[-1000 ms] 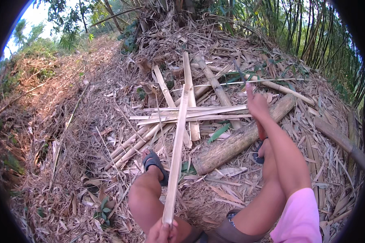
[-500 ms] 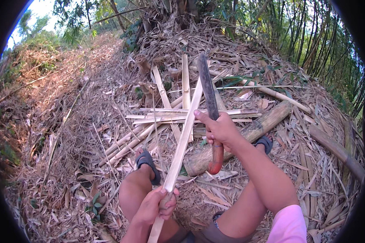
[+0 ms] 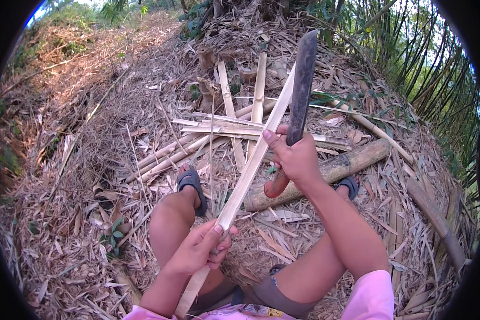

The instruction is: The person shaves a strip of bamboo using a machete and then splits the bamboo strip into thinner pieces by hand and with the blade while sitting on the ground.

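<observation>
Lengthwise, bamboo strip (image 3: 250, 165) aslant, far end rightward.

No readable text, labels, numbers or signs, a dark and yellow print (image 3: 266, 311) on the pink shirt (image 3: 372, 294), too small to make out.

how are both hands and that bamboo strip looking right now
Left hand gripping bamboo strip. Right hand holding machete alongside it. Bamboo log lying on ground ahead.
</observation>
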